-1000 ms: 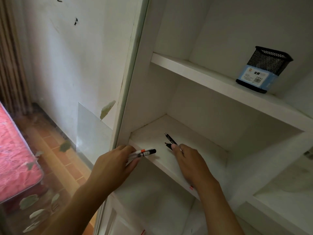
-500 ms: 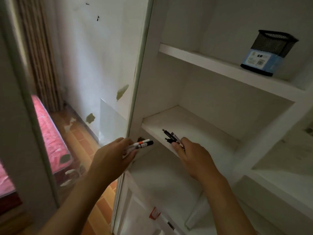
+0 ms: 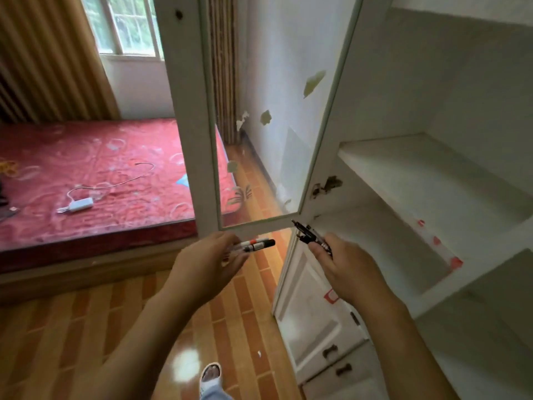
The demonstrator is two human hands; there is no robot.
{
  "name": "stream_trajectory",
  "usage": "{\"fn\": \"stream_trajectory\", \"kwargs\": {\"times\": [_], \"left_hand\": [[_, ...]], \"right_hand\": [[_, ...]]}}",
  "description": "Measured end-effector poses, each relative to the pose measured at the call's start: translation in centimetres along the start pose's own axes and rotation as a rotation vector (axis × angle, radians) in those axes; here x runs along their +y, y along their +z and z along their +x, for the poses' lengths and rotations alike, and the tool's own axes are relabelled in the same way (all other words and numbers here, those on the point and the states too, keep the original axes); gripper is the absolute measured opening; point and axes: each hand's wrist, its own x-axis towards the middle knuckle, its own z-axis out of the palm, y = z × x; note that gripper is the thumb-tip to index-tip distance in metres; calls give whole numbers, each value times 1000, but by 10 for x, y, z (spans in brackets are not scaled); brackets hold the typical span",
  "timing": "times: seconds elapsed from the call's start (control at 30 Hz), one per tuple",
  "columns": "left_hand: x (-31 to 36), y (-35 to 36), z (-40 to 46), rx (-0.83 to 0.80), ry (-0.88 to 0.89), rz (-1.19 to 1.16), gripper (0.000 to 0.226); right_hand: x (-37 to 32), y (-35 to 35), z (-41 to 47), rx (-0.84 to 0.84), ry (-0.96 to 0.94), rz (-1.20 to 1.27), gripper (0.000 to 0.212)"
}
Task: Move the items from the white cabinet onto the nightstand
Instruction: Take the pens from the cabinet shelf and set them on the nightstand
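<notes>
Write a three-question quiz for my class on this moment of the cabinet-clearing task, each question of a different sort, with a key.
1. True or false: the left hand holds markers.
2. Multiple choice: the dark pens gripped by the right hand are
A. lying on the cabinet shelf
B. lifted clear of the shelf, in front of the cabinet
C. lying on the red mattress
3. Fill in: the white charger with its cable lies on the ____.

Key
1. True: its fingers are curled round them.
2. B.
3. Mattress.
</notes>
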Motion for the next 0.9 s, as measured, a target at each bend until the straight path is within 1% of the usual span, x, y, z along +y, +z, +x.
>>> {"fn": "stream_trajectory", "kwargs": {"times": [0.13,0.2,0.3,0.43,0.57,0.73,0.8,0.9], "left_hand": [[-22,-19,-57,-52,-109,25,20],[-33,-31,-83,-65,-168,58,20],[-55,-53,-121,-76,-254,82,20],[-94,-86,-168,-52,-365,119,21],[-140,-130,-215,-9,-454,154,20],[-205,-195,-284,67,-566,151,15],[-228,-213,-304,95,-588,139,15],[-275,-255,-345,161,-635,126,14]], "right_hand": [[-23,41,-19,-92,-67,47,37],[-39,55,-24,-113,-107,63,35],[-70,72,-30,-137,-173,76,25],[-123,100,-34,-178,-241,74,32],[-195,137,-36,-233,-312,87,32],[-313,187,-56,-294,-440,28,32],[-348,198,-62,-309,-452,-2,32],[-420,225,-76,-344,-490,25,34]]}}
